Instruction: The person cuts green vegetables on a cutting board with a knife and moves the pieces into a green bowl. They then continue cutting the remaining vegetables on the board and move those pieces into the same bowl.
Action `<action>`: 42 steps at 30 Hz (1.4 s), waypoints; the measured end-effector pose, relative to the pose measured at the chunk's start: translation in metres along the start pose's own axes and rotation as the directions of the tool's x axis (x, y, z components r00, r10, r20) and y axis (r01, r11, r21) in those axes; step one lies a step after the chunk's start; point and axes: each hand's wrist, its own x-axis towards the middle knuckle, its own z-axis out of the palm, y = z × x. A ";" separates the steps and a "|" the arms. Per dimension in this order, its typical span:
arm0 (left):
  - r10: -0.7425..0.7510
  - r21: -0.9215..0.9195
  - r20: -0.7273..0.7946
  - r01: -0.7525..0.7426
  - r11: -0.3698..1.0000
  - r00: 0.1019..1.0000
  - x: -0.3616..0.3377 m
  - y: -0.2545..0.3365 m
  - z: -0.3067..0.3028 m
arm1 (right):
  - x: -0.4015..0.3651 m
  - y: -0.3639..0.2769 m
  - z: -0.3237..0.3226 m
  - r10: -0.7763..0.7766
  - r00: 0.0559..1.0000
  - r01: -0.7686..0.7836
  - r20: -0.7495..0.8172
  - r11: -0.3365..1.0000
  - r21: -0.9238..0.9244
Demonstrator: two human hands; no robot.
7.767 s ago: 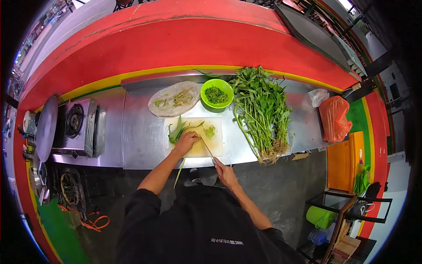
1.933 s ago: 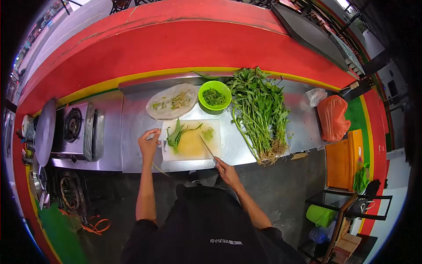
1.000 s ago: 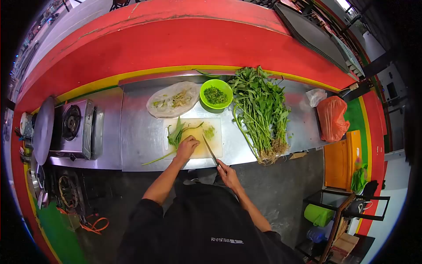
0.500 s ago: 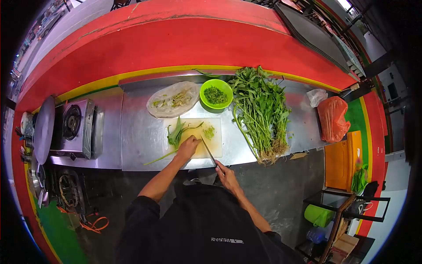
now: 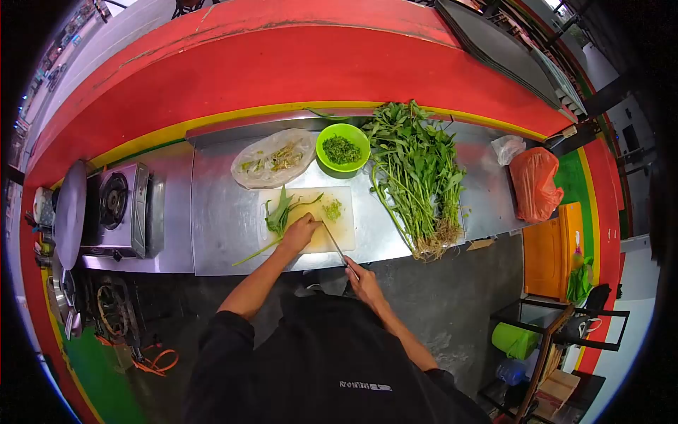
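Observation:
On the white cutting board (image 5: 344,198) lies a leafy green vegetable stalk (image 5: 280,215), its stem sticking out past the near left edge. My left hand (image 5: 301,234) is closed on this stalk, fingers bent down against the board. A knife (image 5: 335,242) is in my right hand (image 5: 362,280), gripped by the handle, with the blade tip beside my left fingertips. Small chopped green pieces (image 5: 332,209) lie right of the stalk. Beyond the board stands a lime-green bowl (image 5: 364,160) of finely chopped greens. The ends of the stalk under my fingers are hidden.
A big bunch of leafy greens (image 5: 417,169) with roots lies right of the board. Left of the bowl is a plastic bag (image 5: 244,159) holding trimmings. A gas stove (image 5: 126,212) stands far left, a red plastic bag (image 5: 534,185) far right. A red wall (image 5: 282,78) borders the counter.
The view has shifted slightly. Both hands and the knife stay in nearly the same places over the board, the blade still beside my left fingers.

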 end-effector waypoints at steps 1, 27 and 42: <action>0.007 0.006 -0.004 -0.007 1.000 1.000 0.000 0.000 0.000 | 0.001 0.001 0.003 -0.032 0.999 0.032 -0.022 0.999 -0.025; 0.028 -0.113 -0.031 -0.031 0.993 0.999 -0.001 0.004 -0.005 | 0.030 -0.001 0.021 -0.124 0.989 0.126 -0.084 0.992 0.025; 0.005 -0.063 -0.044 -0.007 0.998 0.999 0.001 0.006 -0.002 | 0.031 -0.002 0.019 -0.068 0.997 0.068 -0.024 0.998 0.008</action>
